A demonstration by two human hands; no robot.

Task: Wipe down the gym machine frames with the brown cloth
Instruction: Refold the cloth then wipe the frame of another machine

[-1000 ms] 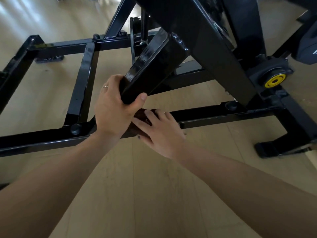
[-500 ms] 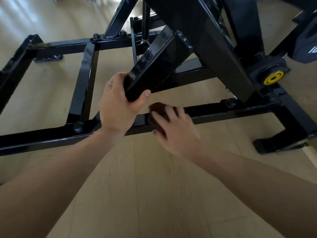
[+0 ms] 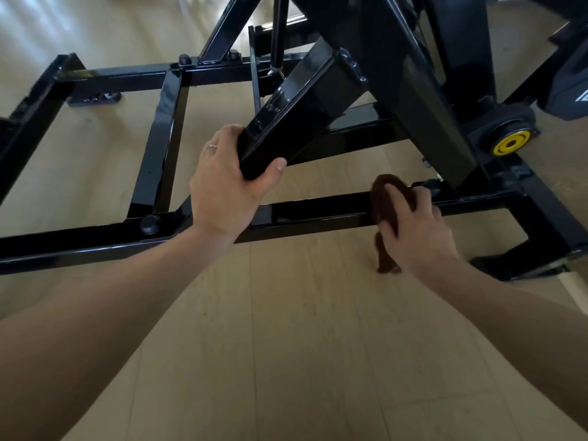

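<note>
The right hand (image 3: 416, 230) has slid the brown cloth (image 3: 386, 198) rightward along the lower frame bar (image 3: 311, 214), fingers curled over it. The left hand (image 3: 222, 189) still grips the slanted beam's (image 3: 296, 119) end.

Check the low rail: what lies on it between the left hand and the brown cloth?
Nothing: in the head view that stretch of the low rail is bare glossy black metal, from the left hand to the brown cloth under the right hand.

Hands (image 3: 413, 230), brown cloth (image 3: 386, 198) on frame rail (image 3: 318, 211)
</note>
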